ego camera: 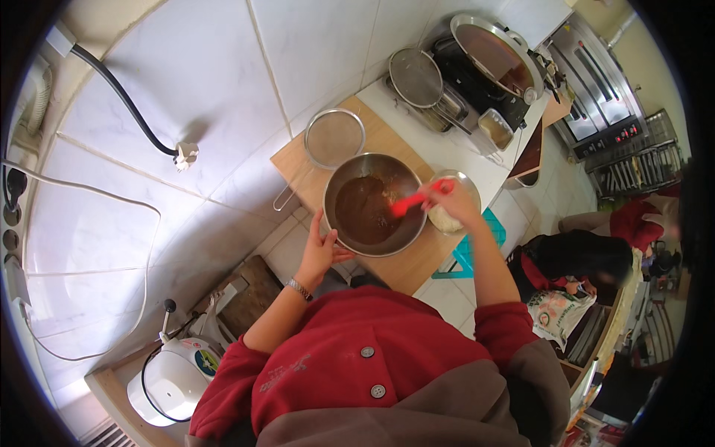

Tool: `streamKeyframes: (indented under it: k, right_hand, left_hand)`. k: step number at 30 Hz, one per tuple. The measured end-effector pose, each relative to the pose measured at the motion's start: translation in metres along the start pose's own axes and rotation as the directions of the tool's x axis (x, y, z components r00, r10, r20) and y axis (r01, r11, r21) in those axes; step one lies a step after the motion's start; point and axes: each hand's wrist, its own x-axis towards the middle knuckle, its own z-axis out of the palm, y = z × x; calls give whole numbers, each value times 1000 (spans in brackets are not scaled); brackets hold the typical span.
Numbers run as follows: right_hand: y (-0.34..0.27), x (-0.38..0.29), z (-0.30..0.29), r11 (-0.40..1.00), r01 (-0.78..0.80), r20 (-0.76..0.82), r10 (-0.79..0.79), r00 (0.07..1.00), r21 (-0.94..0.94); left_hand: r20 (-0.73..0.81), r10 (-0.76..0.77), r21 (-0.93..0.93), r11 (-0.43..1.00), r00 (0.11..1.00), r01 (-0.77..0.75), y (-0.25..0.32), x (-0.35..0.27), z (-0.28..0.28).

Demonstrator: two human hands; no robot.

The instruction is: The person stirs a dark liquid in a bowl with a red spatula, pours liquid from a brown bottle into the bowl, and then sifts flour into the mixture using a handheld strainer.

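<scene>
A steel mixing bowl point(412, 234) holding a brown mixture stands on a wooden board point(357, 106). My left hand point(323, 248) grips its lower left rim, thumb above and fingers beneath. In my right hand point(455, 201) is a red spatula point(416, 201), blurred, its head over the mixture. Partly under my right forearm and hand sits a round bowl point(445, 220) with pale, whitish contents. Behind the steel bowl, a round fine-mesh sieve point(334, 138) lies on the board, its wire handle point(283, 200) sticking out past the left edge.
A second sieve point(415, 77) rests over a tray, beside a small container point(495, 129) and a large pan point(491, 53) of brown liquid. A turquoise stool point(466, 257) stands below. Another person point(581, 257) bends at the right. A white appliance point(173, 380) sits lower left.
</scene>
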Motion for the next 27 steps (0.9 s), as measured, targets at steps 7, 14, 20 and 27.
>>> streamKeyframes:
  k: [7,14,20,27]
  right_hand:
    - [18,8,14,984,127,-84,-117,990,122]
    - [19,22,13,983,145,-151,-127,980,112]
    - [8,16,9,946,231,-195,-188,962,228]
    - [7,1,14,963,153,-102,-133,986,221]
  left_hand:
    - [19,2,-11,1000,1000,-2,3,0,0]
    - [18,-5,-19,1000,1000,5,2,0,0]
    - [20,2,-13,1000,1000,-2,-5,3,-3]
    - [11,-5,-3,1000,1000,5,0,0,0]
